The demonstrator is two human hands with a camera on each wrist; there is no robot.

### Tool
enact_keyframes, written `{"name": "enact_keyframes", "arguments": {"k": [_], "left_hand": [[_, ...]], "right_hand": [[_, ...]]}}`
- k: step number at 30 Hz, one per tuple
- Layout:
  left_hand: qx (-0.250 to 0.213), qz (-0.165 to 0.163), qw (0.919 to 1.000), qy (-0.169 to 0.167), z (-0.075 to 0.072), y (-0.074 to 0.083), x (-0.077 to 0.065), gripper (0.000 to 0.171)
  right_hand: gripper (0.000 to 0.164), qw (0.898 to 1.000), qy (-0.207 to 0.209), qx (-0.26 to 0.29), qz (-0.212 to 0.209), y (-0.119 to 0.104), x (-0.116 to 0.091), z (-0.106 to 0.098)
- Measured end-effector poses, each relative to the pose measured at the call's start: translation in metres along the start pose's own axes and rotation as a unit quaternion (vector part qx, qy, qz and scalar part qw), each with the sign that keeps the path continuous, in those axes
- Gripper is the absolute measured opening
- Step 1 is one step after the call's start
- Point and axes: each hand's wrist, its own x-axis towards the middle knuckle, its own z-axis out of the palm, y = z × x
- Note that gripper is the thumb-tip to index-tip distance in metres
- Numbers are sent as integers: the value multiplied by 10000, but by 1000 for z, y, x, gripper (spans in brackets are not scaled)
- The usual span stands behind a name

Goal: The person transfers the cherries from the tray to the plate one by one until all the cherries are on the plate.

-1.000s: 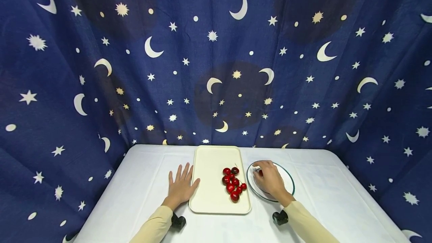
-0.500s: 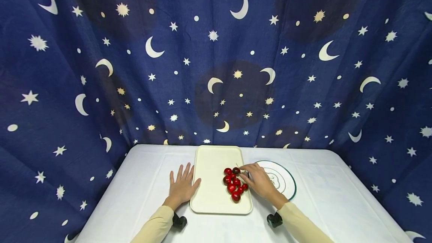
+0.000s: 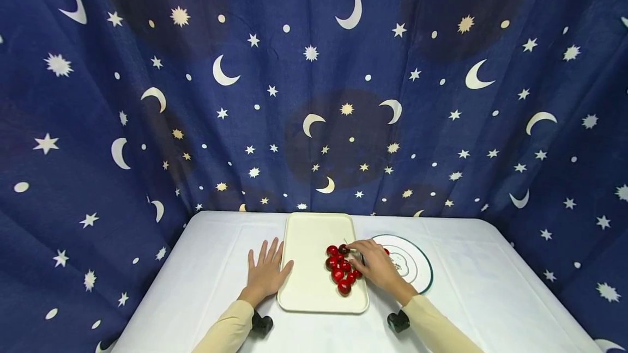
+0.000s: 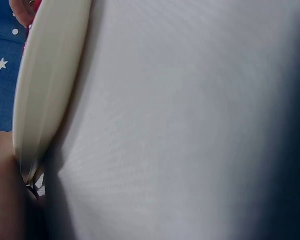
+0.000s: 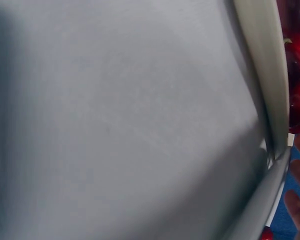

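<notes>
A cream tray lies in the middle of the table, with a cluster of red cherries on its right half. My left hand rests flat beside the tray, fingers spread, its thumb touching the left rim. At the cluster's right side is my right hand. Its index fingertip covers part of a dark cherry, while the thumb stands apart near a lower one. In the right wrist view its other fingers are spread; thumb and index are out of sight there. One red cherry shows on the plate behind the hand.
The white plate with a green rim sits right of the tray, partly under the right hand. White cloth covers the table. A blue curtain with moons and stars hangs behind it.
My right hand has moved left from above the plate, where it was near a cherry, to the cherries on the tray; its thumb has since shifted slightly lower. My left hand has stayed put.
</notes>
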Motion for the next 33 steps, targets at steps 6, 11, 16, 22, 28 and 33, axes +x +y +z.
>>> {"name": "enact_keyframes", "arguments": {"k": [6, 11, 16, 22, 28, 33], "left_hand": [[74, 14, 10000, -10, -7, 5, -4, 70], [134, 39, 9999, -1, -8, 6, -6, 70], [123, 12, 9999, -42, -8, 6, -5, 70], [18, 26, 10000, 89, 0, 0, 0, 71], [26, 76, 9997, 250, 10, -6, 3, 71], [133, 61, 9997, 203, 10, -6, 3, 72]], "right_hand": [[36, 9997, 44, -65, 214, 2, 0, 2], [41, 9996, 130, -126, 238, 4, 1, 4], [48, 9998, 83, -140, 152, 4, 3, 4], [46, 9998, -7, -212, 37, 3, 7, 5], [38, 9991, -257, -119, 320, 4, 7, 7], [37, 9996, -102, -136, 243, 6, 8, 9]]}}
